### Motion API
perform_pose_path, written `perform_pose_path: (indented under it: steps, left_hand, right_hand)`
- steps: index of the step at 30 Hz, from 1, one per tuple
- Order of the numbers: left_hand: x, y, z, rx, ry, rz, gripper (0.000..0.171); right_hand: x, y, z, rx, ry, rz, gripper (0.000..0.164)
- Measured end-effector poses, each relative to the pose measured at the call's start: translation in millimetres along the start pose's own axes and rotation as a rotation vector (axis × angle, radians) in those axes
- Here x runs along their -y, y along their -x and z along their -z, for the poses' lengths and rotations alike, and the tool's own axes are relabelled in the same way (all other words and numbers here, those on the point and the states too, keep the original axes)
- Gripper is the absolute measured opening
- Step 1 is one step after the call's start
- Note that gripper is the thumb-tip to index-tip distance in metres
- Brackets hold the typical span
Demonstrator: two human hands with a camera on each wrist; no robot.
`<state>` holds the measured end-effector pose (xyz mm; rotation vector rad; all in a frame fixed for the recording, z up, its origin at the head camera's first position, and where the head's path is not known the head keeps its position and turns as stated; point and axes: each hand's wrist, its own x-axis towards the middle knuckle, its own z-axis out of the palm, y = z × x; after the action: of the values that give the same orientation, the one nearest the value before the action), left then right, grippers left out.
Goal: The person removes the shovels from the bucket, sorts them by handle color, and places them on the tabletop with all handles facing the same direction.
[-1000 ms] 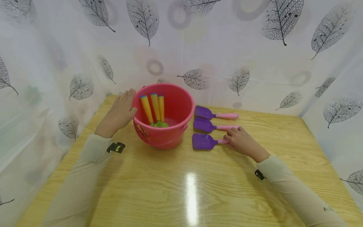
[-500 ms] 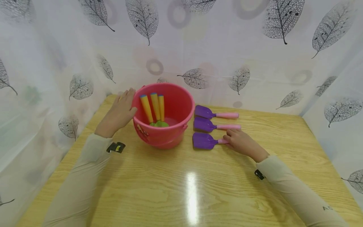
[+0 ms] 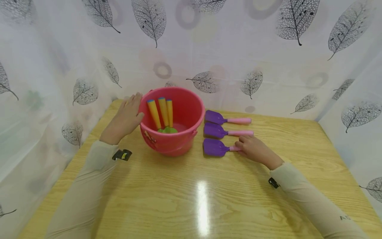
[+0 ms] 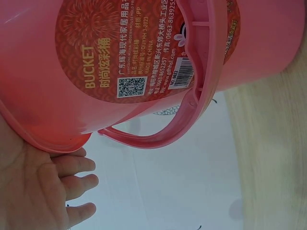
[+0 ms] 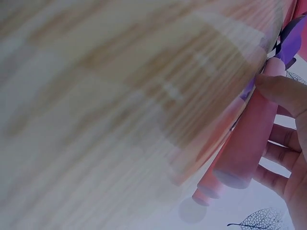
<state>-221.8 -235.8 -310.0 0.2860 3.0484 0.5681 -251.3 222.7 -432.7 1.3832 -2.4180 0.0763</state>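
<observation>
Pink bucket meets the straight-fingered left hand; the right hand pinches the nearest purple shovel

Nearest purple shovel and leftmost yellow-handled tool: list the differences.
The nearest purple shovel has a pink handle; the leftmost yellow-handled tool has a yellow, blue-ended one. The shovel is outside the bucket; the tool is inside it, handle up. The right hand holds the shovel; no hand touches the tool. Both have handles.
</observation>
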Motion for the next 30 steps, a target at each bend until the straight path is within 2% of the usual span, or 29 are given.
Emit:
perform_pose_path:
  steps: [5, 15, 23, 30]
  left_hand:
    - [-0.1, -0.3, 0.0, -0.002, 0.002, 0.004, 0.065]
    - [-0.5, -0.6, -0.5, -0.004, 0.000, 0.009, 0.065]
    - [-1.1, 0.2, -0.4, -0.007, 0.007, 0.006, 0.065]
    - [-0.4, -0.4, -0.5, 0.001, 0.009, 0.010, 0.065]
  right_hand:
    - [-2, 2, 4, 0.031, 0.019, -0.026, 0.024]
    - [-4, 7, 8, 0.082, 0.132, -0.046, 0.027]
    - [-7, 5, 15, 0.159, 0.184, -0.052, 0.036]
    - [-8, -2, 29, 0.079, 0.185, -0.044, 0.043]
